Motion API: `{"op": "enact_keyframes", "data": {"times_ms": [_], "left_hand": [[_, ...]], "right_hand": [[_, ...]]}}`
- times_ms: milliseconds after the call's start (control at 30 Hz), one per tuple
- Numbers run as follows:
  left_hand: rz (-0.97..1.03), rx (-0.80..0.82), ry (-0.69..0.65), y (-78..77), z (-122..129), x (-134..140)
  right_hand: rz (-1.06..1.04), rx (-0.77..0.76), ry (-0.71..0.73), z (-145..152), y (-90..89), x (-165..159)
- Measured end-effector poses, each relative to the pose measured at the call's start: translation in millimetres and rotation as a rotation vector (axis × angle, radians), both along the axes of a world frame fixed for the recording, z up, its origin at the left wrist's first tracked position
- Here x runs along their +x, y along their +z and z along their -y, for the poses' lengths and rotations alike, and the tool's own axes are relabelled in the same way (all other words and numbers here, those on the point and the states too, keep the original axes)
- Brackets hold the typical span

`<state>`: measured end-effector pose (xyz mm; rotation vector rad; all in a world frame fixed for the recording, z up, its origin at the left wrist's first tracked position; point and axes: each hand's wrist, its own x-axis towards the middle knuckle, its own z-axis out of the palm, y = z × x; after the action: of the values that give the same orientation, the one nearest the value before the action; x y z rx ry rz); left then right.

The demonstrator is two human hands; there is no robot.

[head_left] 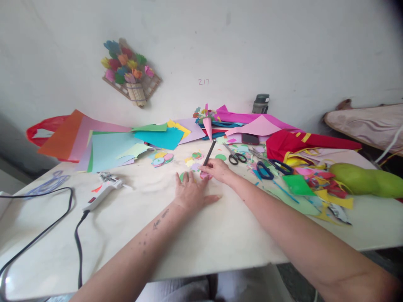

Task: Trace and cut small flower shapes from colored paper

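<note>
In the middle of the table, my right hand [217, 170] grips a dark pencil-like stick [209, 152], its upper end leaning up and to the right. A small pink paper piece [206, 177] lies under the fingers of that hand. My left hand [192, 193] rests flat beside it, fingers stretched out, pressing on the table near a green paper circle [182, 178]. The stick's lower tip is hidden by my fingers. Just beyond the hands lie small coloured paper cut-outs [197, 155] and another green circle [220, 157].
A white glue gun [103, 193] with a black cord lies left. Black-handled scissors [237, 158] and blue-handled scissors [265, 170] lie right, near paper scraps [315, 176]. Coloured sheets [110, 147] and a pink paper cone with flowers [207, 125] line the back. A bottle [261, 103] stands behind.
</note>
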<state>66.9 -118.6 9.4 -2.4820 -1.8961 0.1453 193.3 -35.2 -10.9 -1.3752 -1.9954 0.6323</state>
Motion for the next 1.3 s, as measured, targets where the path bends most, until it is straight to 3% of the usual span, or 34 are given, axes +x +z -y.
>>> {"op": "enact_keyframes", "data": {"times_ms": [1300], "left_hand": [[-0.003, 0.003, -0.004, -1.8, -0.4, -0.5]], "right_hand": [[-0.065, 0.064, -0.026, -7.7, -7.9, 0.4]]}}
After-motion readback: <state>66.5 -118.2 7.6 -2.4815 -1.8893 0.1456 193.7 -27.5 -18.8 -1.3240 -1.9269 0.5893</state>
